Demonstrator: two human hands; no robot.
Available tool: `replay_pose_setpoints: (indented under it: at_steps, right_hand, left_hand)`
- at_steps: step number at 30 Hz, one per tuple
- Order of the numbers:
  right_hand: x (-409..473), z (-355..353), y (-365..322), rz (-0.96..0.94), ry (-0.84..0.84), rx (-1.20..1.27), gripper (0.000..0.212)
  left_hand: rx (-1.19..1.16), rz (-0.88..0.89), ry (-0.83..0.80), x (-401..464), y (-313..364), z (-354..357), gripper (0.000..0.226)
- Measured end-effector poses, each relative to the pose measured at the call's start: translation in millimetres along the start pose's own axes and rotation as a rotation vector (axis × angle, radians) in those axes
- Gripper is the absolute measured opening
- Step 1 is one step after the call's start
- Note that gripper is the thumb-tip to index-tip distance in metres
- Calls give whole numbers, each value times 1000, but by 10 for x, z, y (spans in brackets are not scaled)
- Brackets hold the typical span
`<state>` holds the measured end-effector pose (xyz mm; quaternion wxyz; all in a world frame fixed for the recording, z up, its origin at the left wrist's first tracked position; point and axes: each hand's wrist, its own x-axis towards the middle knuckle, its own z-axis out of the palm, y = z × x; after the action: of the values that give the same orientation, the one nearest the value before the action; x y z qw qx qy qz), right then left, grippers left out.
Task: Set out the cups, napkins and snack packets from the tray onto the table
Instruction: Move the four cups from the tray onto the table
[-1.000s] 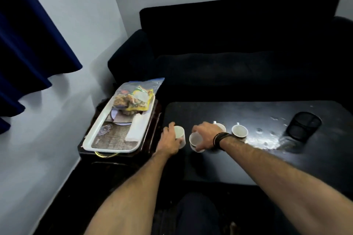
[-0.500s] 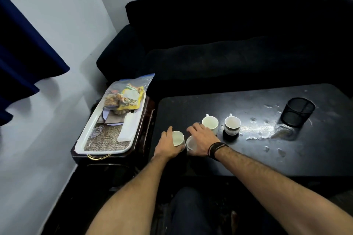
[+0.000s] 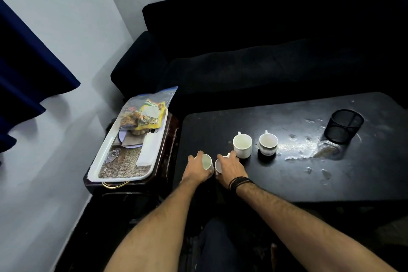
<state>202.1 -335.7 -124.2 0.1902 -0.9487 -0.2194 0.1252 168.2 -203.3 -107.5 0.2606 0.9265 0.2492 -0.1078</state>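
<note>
Both hands have barely shifted since the earlier frames, each staying on its cup near the lower-centre edge of the black table: the left hand curls its fingers round one white cup, and the right hand covers a second cup, fingers bent over it. Two more cups stand just right of them, while snack packets and napkins lie in the white tray at centre left.

The left grip hides most of one cup; the right grip covers much of the cup beneath it. Both forearms run off the bottom edge.
</note>
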Motion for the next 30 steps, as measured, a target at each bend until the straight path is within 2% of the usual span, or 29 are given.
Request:
replay_pose_setpoints:
  at_steps: [6, 10, 14, 19, 24, 30]
  right_hand:
    - [-18, -27, 74, -122, -24, -8, 48]
    - [66, -299, 179, -154, 86, 121, 50]
    - [351, -920, 457, -40, 258, 227, 55]
    - [634, -1434, 728, 66, 389, 273, 49]
    - [950, -1654, 1201, 131, 351, 241, 59]
    - [1274, -1396, 1457, 155, 268, 269, 59]
  left_hand:
    - [40, 47, 0, -94, -31, -26, 67]
    - [56, 56, 40, -56, 110, -166, 68]
    - [42, 114, 101, 154, 618, -388, 70]
    - [67, 163, 151, 351, 1041, -582, 70]
    - [63, 208, 122, 675, 1538, -507, 62]
    - [111, 222, 86, 1071, 1758, -253, 62]
